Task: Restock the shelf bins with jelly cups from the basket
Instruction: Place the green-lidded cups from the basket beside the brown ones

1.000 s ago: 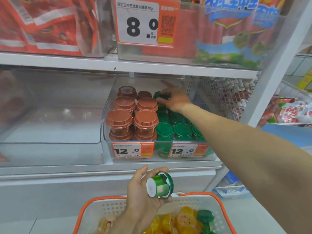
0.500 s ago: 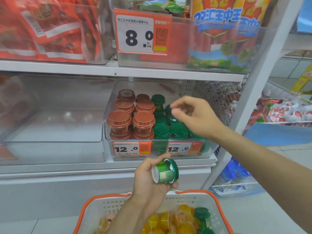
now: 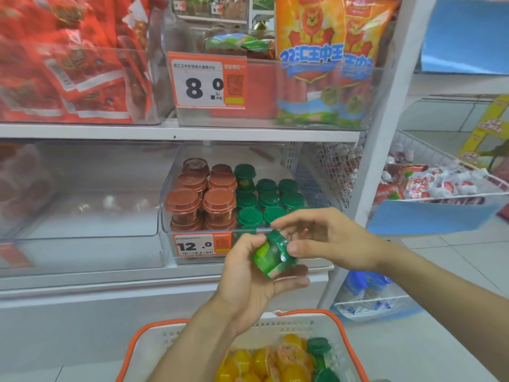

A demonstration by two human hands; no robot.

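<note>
An empty clear bin (image 3: 91,216) sat at the left of the shelf, beside the bin (image 3: 176,244) stocked with brown-lidded cups (image 3: 202,199) and green-lidded cups (image 3: 264,199). In front of it the left hand (image 3: 248,274) gripped a green jelly cup (image 3: 272,255) tipped on its side. The right hand's (image 3: 327,238) fingertips touched its lid, above the basket (image 3: 275,326) of yellow and green cups.

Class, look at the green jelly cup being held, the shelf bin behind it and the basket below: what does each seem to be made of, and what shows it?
Green jelly cup: probably clear glossy plastic, its green contents showing through, with an opaque green lid. Shelf bin: clear hard plastic, likely acrylic; the stock shows through its walls. Basket: white matte moulded plastic with punched holes and an orange rim.
</note>
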